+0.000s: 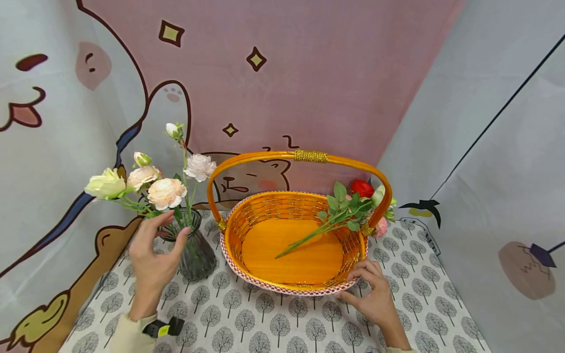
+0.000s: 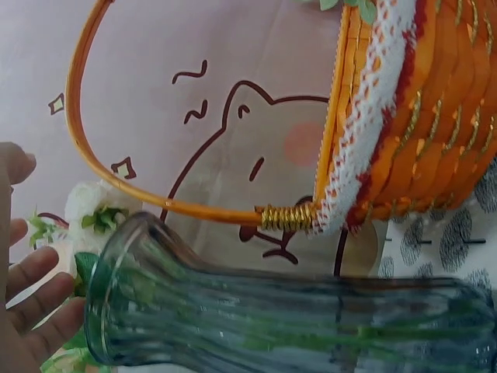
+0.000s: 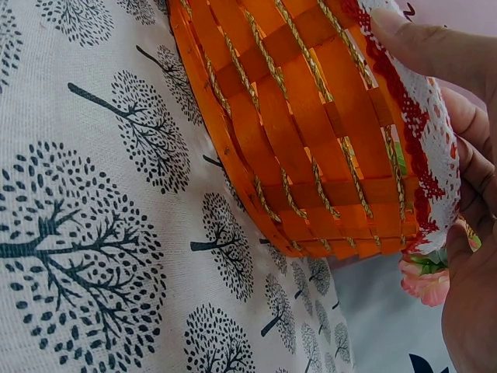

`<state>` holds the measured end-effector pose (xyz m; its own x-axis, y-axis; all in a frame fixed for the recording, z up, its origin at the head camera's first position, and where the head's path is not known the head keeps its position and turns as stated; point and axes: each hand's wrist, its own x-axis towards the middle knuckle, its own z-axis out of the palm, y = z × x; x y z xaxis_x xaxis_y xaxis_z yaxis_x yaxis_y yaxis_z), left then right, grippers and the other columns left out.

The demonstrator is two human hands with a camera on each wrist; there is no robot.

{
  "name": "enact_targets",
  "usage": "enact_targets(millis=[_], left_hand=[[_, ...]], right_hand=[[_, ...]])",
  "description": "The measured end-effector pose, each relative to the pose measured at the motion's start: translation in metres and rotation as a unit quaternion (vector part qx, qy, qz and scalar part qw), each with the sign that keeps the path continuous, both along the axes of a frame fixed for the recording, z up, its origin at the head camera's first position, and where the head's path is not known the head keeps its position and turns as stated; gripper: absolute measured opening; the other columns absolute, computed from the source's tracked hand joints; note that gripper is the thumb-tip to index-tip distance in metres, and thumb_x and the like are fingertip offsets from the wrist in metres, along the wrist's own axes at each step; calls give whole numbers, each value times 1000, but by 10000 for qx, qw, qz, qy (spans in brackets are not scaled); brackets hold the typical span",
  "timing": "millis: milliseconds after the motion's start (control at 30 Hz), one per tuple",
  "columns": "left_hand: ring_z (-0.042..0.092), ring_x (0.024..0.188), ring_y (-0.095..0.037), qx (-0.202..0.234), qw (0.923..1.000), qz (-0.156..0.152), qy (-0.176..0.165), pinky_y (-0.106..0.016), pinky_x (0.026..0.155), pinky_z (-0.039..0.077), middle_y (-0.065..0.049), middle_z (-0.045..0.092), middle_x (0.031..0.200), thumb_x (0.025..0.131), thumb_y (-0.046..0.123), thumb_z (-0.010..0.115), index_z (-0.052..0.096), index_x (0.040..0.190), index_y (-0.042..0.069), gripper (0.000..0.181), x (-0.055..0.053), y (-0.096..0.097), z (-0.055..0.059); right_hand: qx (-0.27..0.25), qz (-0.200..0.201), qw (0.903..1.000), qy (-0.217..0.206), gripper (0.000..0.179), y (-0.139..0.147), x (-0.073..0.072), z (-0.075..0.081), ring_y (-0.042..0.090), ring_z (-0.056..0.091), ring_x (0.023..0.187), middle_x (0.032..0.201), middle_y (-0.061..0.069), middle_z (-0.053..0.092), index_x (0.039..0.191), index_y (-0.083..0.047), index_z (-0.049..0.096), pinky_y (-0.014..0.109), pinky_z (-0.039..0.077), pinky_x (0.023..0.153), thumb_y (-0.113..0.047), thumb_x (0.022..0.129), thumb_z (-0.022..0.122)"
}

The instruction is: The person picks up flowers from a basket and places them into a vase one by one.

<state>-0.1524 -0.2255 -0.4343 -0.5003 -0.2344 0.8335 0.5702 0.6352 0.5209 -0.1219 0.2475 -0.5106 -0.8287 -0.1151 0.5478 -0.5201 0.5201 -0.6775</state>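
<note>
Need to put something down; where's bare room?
Bare cloth lies before the basket, between left hand and right hand, and right of the right hand. The basket floor's left half is bare.
Crowded: the mouth of the vase, with flowers and left hand; the basket's right side, with stems and leaves.

Soft, even light leaves only faint shadows.

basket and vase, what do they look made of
Basket: probably wood or bamboo, glossy orange, judging by its flat interwoven strips; the rim trim looks like fabric lace, being openwork. Vase: likely glass, smoky and shiny, since it's see-through, though plastic is possible.
</note>
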Motion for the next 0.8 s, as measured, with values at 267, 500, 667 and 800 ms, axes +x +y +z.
enact_targets(millis=[267, 500, 667, 800], left_hand=[[61, 107, -3, -357, 9970, -633, -265, -14, 88, 47, -18, 71, 112, 75, 4, 86, 69, 129, 4, 56, -3, 15, 9], [63, 107, -23, -564, 9921, -1080, -301, -20, 90, 47, -18, 71, 119, 71, 0, 86, 69, 129, 4, 61, -10, 32, 12], [62, 107, -21, -601, 9885, -1322, -416, -20, 91, 47, -15, 71, 121, 74, 1, 86, 69, 131, 9, 60, -15, 45, 17], [61, 105, -16, -667, 9844, -1541, -529, -23, 89, 50, -9, 70, 121, 76, 2, 85, 68, 133, 11, 60, -19, 53, 18]], right_hand=[[-13, -28, 10000, 26, 47, 0, -1, -4, 18, 47, 107, 102, 2, 62, 85, -10, 69, 18, 36, 94, 6, 52, 99], [86, -37, 9999, 129, 51, 9, -9, -26, 17, 47, 106, 103, 8, 63, 86, -13, 70, 19, 36, 92, 4, 49, 100], [131, -37, 9999, 65, 52, 14, -12, -31, 15, 47, 107, 105, 6, 63, 87, -16, 70, 19, 36, 93, 1, 50, 101], [84, -2, 10000, -8, 48, 9, -8, -21, 18, 47, 108, 105, 5, 63, 86, -13, 70, 19, 36, 94, 3, 51, 100]])
